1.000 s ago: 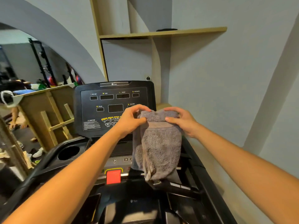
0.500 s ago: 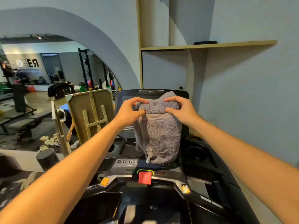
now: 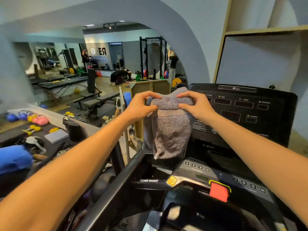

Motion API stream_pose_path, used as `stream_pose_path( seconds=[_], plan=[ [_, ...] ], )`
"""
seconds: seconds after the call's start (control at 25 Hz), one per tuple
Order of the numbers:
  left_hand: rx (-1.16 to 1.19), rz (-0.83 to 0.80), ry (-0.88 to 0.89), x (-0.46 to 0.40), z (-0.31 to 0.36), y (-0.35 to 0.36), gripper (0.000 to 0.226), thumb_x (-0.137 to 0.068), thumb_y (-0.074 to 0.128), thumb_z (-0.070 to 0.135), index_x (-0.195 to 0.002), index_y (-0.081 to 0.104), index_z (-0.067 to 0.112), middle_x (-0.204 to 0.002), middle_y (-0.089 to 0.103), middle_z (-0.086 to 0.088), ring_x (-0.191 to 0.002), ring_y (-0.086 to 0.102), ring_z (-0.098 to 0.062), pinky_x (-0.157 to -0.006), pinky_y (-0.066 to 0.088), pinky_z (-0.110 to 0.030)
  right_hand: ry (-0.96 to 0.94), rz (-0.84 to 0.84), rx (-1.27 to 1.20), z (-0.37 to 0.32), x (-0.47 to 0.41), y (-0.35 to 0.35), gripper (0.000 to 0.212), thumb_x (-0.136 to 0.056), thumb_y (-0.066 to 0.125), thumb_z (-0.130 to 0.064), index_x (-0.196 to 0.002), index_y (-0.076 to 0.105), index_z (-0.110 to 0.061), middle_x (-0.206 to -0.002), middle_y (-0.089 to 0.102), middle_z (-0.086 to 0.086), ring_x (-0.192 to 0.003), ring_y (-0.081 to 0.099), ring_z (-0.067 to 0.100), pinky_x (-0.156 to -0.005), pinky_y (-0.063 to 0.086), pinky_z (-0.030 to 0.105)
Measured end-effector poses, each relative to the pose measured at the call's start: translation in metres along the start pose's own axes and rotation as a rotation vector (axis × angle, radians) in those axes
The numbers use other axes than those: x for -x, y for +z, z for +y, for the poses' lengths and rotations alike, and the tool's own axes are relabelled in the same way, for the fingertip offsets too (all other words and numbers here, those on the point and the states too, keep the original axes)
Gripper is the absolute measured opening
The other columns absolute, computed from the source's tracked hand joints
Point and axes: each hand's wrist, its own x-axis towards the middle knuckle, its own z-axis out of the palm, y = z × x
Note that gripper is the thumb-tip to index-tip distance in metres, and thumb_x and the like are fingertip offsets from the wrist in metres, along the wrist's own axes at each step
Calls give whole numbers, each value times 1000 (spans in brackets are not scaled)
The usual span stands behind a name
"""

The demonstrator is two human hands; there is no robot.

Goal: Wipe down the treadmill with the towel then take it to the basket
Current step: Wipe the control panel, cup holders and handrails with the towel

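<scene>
A grey towel [image 3: 168, 130] hangs folded in the air in front of me, held up by its top edge. My left hand [image 3: 141, 105] pinches its upper left corner and my right hand [image 3: 195, 105] pinches its upper right corner. The towel hangs over the left edge of the black treadmill console [image 3: 246, 110], whose display panel stands to the right. Below lie the button strip and the red stop key [image 3: 219, 192]. No basket is in view.
The treadmill's black left handrail [image 3: 120, 184] runs diagonally below the towel. To the left, past an arch, lies a gym floor with benches [image 3: 93, 100], coloured weights, a squat rack [image 3: 153, 59] and people. A wooden box [image 3: 150, 90] stands just behind the towel.
My view has swung to the left, so the console now sits to the right and the gym room fills the left. Both hands keep holding the towel by its top edge.
</scene>
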Motion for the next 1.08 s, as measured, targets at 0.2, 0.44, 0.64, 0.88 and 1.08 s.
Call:
stream_pose_path(
  seconds=[0.2, 0.44, 0.64, 0.88, 1.08],
  plan=[
    [-41, 55, -75, 8, -52, -34, 32, -83, 73, 5, -111, 71, 20, -115, 68, 9, -91, 60, 5, -77, 43, -3, -42, -133, -16, 7, -44, 60, 32, -83, 79, -13, -113, 73, -23, -114, 67, -9, -103, 59, -8, -81, 44, 2],
    [-79, 140, -195, 16, -95, -35, 32, -82, 76, 8, -108, 71, 26, -111, 68, 16, -102, 57, 14, -87, 38, -4, -62, -353, -47, 37, -93, 106, 29, -81, 81, -17, -108, 75, -27, -115, 69, -7, -106, 63, 2, -93, 50, 26],
    [-135, 246, -310, 24, -108, -17, 33, -81, 78, 12, -110, 71, 27, -120, 68, 8, -106, 58, -5, -96, 48, -35, -102, -554, -116, 62, -120, 121, 31, -80, 83, -19, -107, 75, -30, -118, 68, -9, -110, 61, 3, -97, 48, 30],
    [-136, 348, -358, 30, -85, 9, 34, -82, 77, 14, -111, 71, 29, -116, 68, 15, -111, 59, -5, -97, 47, -28, -176, -761, -193, 72, -141, 107, 31, -80, 82, -16, -108, 75, -28, -111, 71, -10, -103, 66, 1, -85, 52, 19],
    [-74, 449, -468, 32, -78, 18, 34, -81, 78, 10, -111, 72, 24, -105, 68, 15, -99, 63, -8, -84, 50, -24, -188, -896, -198, 76, -160, 126, 30, -80, 82, -20, -108, 75, -30, -114, 70, -9, -107, 65, 6, -90, 50, 27]
  ],
)
